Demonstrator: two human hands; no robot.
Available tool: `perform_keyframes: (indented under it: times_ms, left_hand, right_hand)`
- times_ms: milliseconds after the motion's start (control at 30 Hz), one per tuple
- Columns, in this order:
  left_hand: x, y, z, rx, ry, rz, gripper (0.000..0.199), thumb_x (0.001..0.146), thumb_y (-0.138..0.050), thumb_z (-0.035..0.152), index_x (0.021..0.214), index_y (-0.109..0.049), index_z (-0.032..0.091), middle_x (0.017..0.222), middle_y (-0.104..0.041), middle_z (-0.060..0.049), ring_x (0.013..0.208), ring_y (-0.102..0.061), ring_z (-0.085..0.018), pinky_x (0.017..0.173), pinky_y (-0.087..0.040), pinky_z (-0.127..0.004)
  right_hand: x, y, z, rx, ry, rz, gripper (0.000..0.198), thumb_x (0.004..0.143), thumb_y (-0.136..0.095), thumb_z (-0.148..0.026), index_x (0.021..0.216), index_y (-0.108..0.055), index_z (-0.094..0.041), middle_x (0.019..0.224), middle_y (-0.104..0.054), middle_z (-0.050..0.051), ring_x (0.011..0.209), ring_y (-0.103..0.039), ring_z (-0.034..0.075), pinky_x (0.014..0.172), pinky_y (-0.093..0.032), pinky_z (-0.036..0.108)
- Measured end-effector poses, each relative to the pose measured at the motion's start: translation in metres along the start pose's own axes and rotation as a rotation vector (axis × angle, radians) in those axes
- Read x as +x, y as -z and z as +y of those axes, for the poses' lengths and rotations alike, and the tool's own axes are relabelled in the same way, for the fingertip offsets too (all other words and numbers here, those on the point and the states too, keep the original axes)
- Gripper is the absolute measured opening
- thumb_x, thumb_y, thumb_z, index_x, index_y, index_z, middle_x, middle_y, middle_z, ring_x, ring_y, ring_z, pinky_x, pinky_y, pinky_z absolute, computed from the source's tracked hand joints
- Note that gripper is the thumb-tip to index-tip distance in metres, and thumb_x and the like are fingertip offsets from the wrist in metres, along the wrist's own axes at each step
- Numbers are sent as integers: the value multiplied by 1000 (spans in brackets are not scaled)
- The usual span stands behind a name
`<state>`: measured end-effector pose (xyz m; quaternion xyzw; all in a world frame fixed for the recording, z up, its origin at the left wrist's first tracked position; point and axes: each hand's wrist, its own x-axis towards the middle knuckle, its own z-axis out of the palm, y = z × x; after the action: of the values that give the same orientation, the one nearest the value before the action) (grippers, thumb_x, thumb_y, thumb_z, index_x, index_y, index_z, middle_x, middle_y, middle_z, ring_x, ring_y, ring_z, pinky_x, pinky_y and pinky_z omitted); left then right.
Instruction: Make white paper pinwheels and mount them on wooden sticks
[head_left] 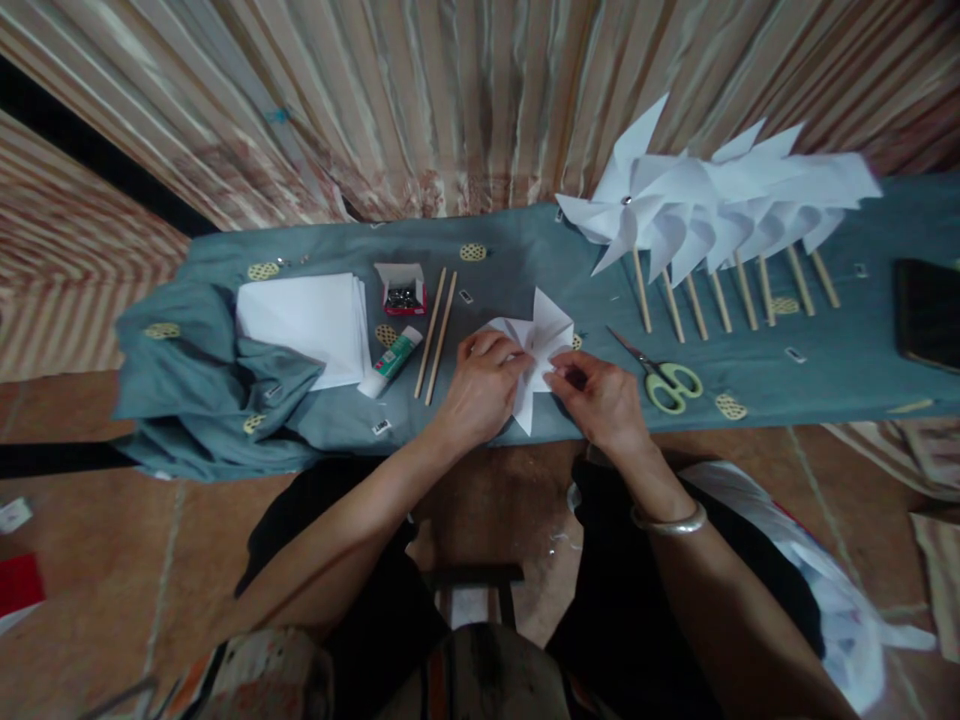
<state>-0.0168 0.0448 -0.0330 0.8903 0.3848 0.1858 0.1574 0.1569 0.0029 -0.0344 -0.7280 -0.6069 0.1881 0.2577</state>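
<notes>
1. On your left, the paper stack (307, 325), the open box (403, 305) of small dark metal pieces, the glue stick (391, 362) and two bare sticks (430, 333) lie within reach.

2. Your left hand (487, 380) is nearly closed, its bent fingers gripping folded paper near the middle. The step in hand looks like gathering the blade tips at the centre.

3. The paper pinwheel (540, 370) sits between your hands, over the near part of the surface (517, 245) — white, creased, pointed blades spread around a partly hidden centre. No stick shows on it.

4. Your right hand (604, 395) pinches the paper's right side, thumb and forefinger nearly together; whether they also hold something small, you cannot tell. The next move likely calls for steady pressure at the centre — and a fastener through all the layers.

5. Farther right lie the scissors (654, 370), with stick-mounted pinwheels (705, 200) overlapping behind them.
</notes>
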Motion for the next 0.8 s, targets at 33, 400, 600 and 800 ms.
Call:
perform_keyframes:
  times_ms: [33,400,600,800]
  left_hand:
    - [-1,-1,2,-7,-10,-6,32,92,-46,10,113,-68,18,116,-70,-8,118,-51,-25,103,-35,-47]
    - [-5,-8,6,34,-55,-43,30,95,-46,15,117,-65,17,127,-68,-7,123,-52,-25,106,-31,-48]
    - [-4,-9,6,51,-54,-50,29,97,-45,15,117,-65,16,125,-69,-7,123,-53,-25,108,-30,-49]
    - [-2,-10,7,57,-49,-55,28,96,-45,16,114,-67,17,124,-70,-8,122,-54,-25,108,-30,-49]
  right_hand:
    - [0,0,0,0,2,2,15,81,-67,-27,92,-74,-20,76,-74,3,71,-69,20,67,-46,29]
    - [1,-1,0,-17,-14,-7,16,82,-67,-29,93,-74,-21,77,-74,3,72,-70,21,67,-46,29]
    - [1,-2,0,-21,-3,-14,14,82,-67,-29,93,-73,-21,77,-74,4,73,-70,21,66,-46,29]
    - [-1,-2,0,-28,24,-9,14,84,-65,-28,93,-72,-20,79,-75,5,73,-70,22,66,-47,30]
